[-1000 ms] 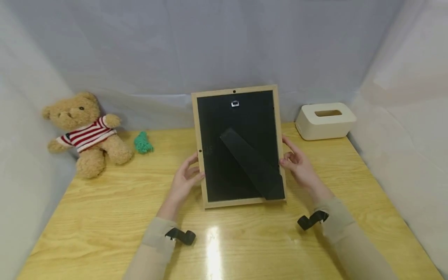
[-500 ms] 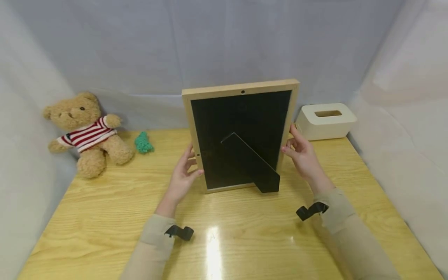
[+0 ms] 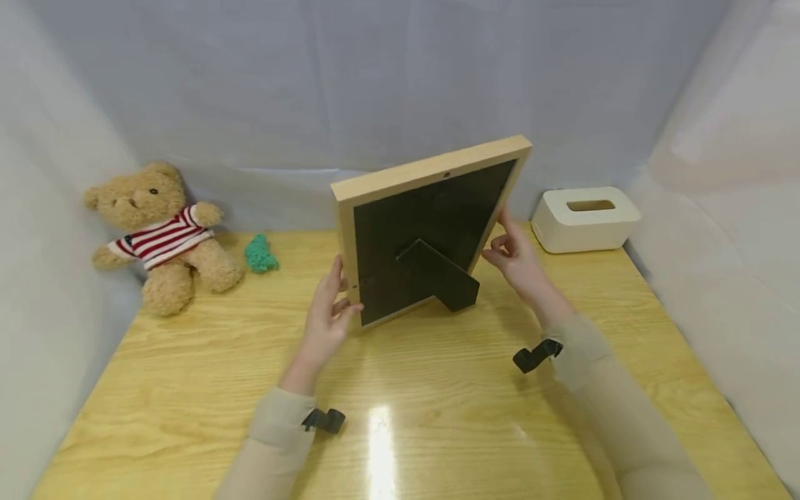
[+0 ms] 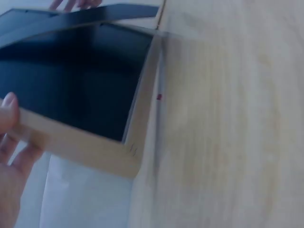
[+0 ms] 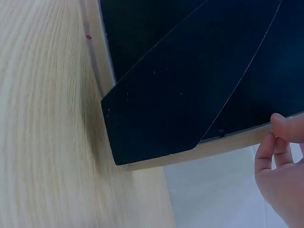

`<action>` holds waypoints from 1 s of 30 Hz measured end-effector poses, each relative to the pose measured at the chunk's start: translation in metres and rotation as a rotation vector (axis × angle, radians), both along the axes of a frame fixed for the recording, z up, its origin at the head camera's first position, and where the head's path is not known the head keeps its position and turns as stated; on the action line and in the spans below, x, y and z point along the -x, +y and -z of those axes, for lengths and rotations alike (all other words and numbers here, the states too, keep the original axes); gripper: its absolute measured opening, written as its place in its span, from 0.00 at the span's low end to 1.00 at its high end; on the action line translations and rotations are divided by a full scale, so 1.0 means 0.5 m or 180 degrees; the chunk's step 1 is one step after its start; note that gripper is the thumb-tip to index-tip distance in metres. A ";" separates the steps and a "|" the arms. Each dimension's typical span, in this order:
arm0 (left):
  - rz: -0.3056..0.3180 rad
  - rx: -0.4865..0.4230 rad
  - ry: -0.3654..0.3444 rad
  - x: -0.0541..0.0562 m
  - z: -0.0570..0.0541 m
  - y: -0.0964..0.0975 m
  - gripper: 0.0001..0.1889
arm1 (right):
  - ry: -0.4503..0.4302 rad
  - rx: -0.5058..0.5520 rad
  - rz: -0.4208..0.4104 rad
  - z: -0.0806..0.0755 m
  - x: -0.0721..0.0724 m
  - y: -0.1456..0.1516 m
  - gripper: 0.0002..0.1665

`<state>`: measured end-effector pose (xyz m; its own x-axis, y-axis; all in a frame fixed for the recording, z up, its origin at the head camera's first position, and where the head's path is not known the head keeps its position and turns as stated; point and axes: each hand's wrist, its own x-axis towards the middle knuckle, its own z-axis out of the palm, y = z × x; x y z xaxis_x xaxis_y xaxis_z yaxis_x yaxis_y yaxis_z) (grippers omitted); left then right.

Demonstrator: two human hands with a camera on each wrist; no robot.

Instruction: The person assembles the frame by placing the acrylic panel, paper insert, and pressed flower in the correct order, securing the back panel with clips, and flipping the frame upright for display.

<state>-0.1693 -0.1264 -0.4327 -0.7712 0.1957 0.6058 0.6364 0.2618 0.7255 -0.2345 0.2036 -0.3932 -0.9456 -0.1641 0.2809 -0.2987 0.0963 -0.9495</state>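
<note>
A picture frame (image 3: 431, 168) with a light wooden border stands near the middle of the table, its black back towards me. Its top leans my way and its right side is turned farther back. From the back juts a black easel stand (image 3: 445, 276), which crosses much of the right wrist view. My left hand (image 3: 325, 316) grips the left side, thumb on the back edge. My right hand (image 3: 519, 267) pinches the right side between thumb and fingers. Whether the bottom edge (image 4: 142, 114) touches the table, I cannot tell. The front is hidden.
On the left a teddy bear (image 3: 165, 236) in a striped shirt leans by the curtain wall. A crumpled green thing (image 3: 260, 253) lies beside it. A cream tissue box (image 3: 586, 221) stands at the back right of the wooden table (image 3: 425, 417).
The frame's top has tipped towards me and its bottom has moved back. Its right side has swung farther away. My right hand has shifted left and back with it; both hands keep their grip.
</note>
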 end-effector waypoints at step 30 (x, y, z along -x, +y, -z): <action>-0.0636 0.0962 0.0772 -0.056 0.002 0.033 0.65 | -0.0136 -0.1837 -0.0100 0.079 -0.049 0.026 0.15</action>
<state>-0.1412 -0.1100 -0.4335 -0.6543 0.2535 0.7125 0.6943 0.5749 0.4330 -0.2100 0.2164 -0.4326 -0.9463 -0.3076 0.0992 -0.2724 0.5937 -0.7572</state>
